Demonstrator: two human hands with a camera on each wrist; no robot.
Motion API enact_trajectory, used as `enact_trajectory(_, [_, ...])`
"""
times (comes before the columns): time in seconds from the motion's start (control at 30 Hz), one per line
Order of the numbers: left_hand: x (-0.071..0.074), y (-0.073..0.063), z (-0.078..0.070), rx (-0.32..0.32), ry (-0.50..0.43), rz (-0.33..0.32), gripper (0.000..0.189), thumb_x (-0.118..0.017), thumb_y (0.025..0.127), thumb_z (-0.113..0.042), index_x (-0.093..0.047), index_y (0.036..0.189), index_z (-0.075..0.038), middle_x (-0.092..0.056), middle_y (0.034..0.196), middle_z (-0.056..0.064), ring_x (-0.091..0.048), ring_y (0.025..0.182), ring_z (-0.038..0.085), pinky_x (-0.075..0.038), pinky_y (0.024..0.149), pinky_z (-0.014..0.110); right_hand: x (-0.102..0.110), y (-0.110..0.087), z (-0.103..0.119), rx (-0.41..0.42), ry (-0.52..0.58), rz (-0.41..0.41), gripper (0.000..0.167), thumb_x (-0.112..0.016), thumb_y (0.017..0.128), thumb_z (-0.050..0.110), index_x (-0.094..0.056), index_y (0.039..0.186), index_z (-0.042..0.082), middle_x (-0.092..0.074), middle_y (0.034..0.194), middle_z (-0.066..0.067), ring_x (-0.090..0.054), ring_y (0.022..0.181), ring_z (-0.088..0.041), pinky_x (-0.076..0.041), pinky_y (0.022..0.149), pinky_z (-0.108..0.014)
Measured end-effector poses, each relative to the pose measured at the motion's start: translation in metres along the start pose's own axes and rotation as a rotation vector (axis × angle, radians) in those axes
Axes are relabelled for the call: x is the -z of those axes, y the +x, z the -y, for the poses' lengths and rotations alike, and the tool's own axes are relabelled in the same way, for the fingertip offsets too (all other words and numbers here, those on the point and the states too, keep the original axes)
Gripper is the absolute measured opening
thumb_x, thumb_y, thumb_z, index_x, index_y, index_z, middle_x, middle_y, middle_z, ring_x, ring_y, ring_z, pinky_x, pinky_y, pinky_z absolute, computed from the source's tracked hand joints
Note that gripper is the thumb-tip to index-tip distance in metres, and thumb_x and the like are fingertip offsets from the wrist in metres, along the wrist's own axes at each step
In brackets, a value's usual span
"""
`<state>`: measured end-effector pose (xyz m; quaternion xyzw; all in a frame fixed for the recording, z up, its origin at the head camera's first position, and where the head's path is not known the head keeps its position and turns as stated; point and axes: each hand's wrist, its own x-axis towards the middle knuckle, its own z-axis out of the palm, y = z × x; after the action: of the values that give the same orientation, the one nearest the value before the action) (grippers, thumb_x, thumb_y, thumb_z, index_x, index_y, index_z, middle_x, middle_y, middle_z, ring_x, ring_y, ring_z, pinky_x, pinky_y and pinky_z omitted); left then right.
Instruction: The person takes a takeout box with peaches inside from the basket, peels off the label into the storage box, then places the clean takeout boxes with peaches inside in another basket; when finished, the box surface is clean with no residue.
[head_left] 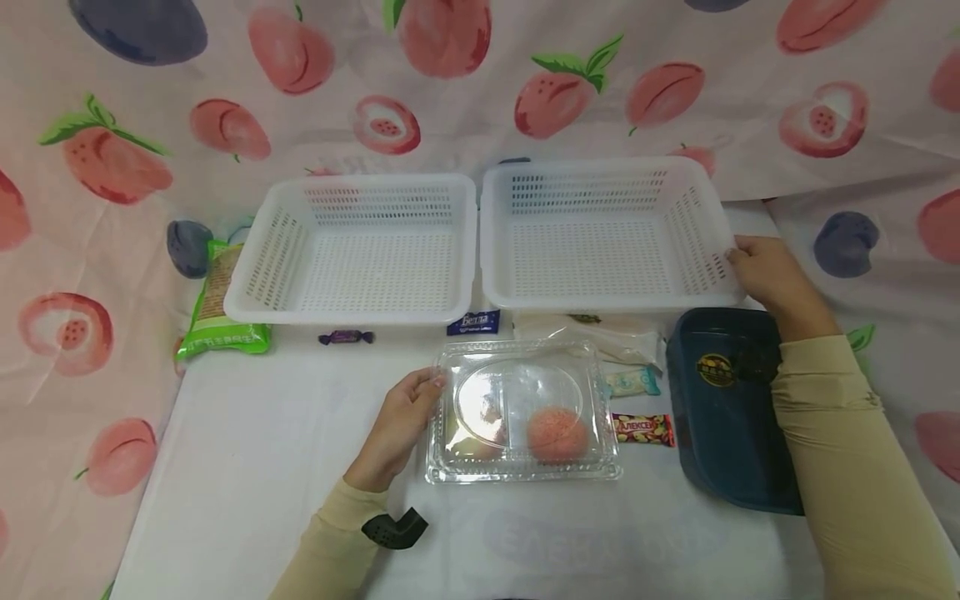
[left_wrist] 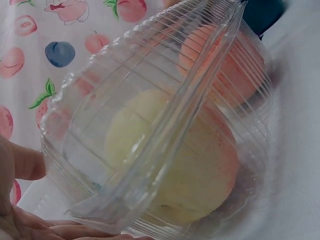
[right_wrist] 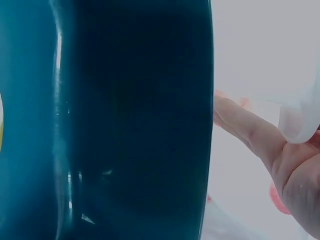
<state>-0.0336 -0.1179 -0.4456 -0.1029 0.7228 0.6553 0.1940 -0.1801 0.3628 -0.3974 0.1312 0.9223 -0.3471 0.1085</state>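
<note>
My left hand (head_left: 397, 425) holds the left edge of a clear plastic clamshell box (head_left: 517, 358), thumb at its side and fingers low along it in the left wrist view. Two round fruits show through the lid: a pink-orange one (head_left: 557, 435) and a pale yellow peach with a red blush (left_wrist: 185, 170). My right hand (head_left: 772, 271) grips the right rim of the right white plastic basket (head_left: 600, 302), its thumb over the edge. In the right wrist view, that hand (right_wrist: 280, 155) is partly hidden behind a dark blue container (right_wrist: 135, 125).
A second white basket (head_left: 348, 317) stands to the left, beside a green food bag (head_left: 225, 337). Near the baskets' front edges lie a purple candy (head_left: 346, 337), a blue packet (head_left: 473, 322), a pale package (head_left: 630, 337), a light bar (head_left: 632, 382) and a red bar (head_left: 643, 429).
</note>
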Motion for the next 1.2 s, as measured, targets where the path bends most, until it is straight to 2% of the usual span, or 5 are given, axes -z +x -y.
enact_trajectory(0.13, [-0.001,-0.002,-0.002,0.014,0.012,0.006,0.054,-0.048,0.112,-0.028,-0.043,0.151,0.009,-0.051,0.150,0.030,-0.050,0.140,0.041,-0.046,0.114,0.054,-0.001,0.000,0.001,0.009,-0.018,-0.014,0.056,-0.024,0.114,0.025,-0.036,0.155,-0.012,-0.053,0.137,-0.039,-0.054,0.117,-0.047,-0.045,0.095,-0.062])
enact_trajectory(0.4, [-0.001,-0.001,-0.004,0.058,0.078,0.024,0.057,-0.058,0.107,-0.026,-0.044,0.151,0.007,-0.060,0.142,0.028,-0.058,0.129,0.033,-0.048,0.110,0.048,-0.001,0.000,0.003,-0.008,-0.049,-0.012,0.055,-0.024,0.114,0.023,-0.036,0.154,-0.012,-0.053,0.136,-0.038,-0.054,0.116,-0.047,-0.046,0.094,-0.063])
enact_trajectory(0.8, [0.004,0.016,-0.020,0.018,0.108,0.093,0.050,-0.054,0.107,-0.016,-0.043,0.146,0.014,-0.063,0.118,0.024,-0.064,0.096,0.020,-0.057,0.080,0.029,-0.001,-0.001,0.005,-0.030,-0.045,0.005,0.056,-0.023,0.113,0.023,-0.035,0.155,-0.012,-0.052,0.137,-0.038,-0.053,0.115,-0.047,-0.045,0.095,-0.062])
enact_trajectory(1.07, [0.008,0.001,-0.037,-0.019,0.085,0.081,0.045,-0.056,0.104,-0.003,-0.042,0.143,0.015,-0.065,0.124,0.027,-0.062,0.092,0.012,-0.054,0.077,0.022,0.000,0.001,0.004,-0.010,-0.058,-0.004,0.055,-0.024,0.113,0.021,-0.038,0.152,-0.015,-0.053,0.134,-0.038,-0.054,0.112,-0.047,-0.047,0.088,-0.057])
enact_trajectory(1.2, [0.012,-0.011,-0.055,-0.064,0.110,0.078,0.043,-0.054,0.104,0.002,-0.041,0.144,0.013,-0.058,0.136,0.032,-0.065,0.108,0.025,-0.054,0.086,0.024,0.000,0.000,0.004,0.000,-0.055,-0.010,0.055,-0.024,0.113,0.021,-0.040,0.150,-0.016,-0.054,0.133,-0.039,-0.055,0.111,-0.046,-0.048,0.085,-0.053])
